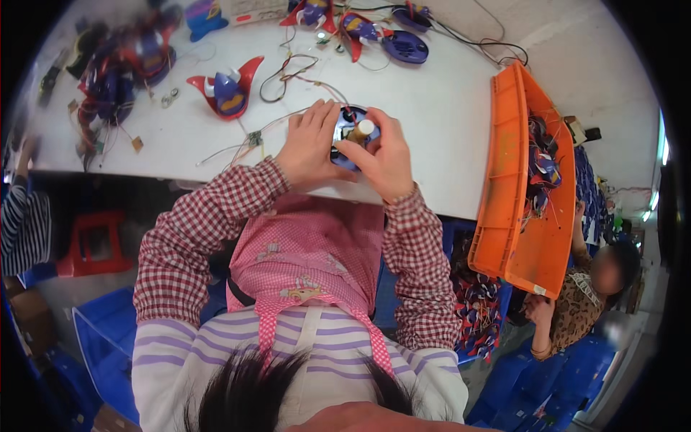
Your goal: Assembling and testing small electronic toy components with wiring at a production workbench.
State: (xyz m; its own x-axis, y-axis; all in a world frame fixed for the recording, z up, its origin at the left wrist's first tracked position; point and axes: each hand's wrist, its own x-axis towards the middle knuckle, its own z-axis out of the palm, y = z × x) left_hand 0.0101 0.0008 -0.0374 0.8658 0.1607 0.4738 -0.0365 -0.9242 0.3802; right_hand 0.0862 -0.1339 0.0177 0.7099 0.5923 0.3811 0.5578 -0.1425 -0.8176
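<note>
Between my hands, near the front edge of the white table [439, 129], is an open blue-purple plastic shell [345, 160]. A small brass-coloured cylinder with a white round end [365, 128] sits in it, with thin wires leading off to the left. My left hand [311, 144] is closed against the shell's left side, its fingers stretched along it. My right hand [387, 155] grips the right side, the thumb over the inside. Left of my left wrist a small green circuit board [254, 138] lies on its wires. Beyond it rests a red, white and purple toy part [227, 92].
An orange crate [500, 173] holding wired toy parts stands at the table's right side. Wired parts [119, 83] are heaped at the left, and more purple and red parts [360, 32] lie at the back. A co-worker [576, 309] sits beyond the crate.
</note>
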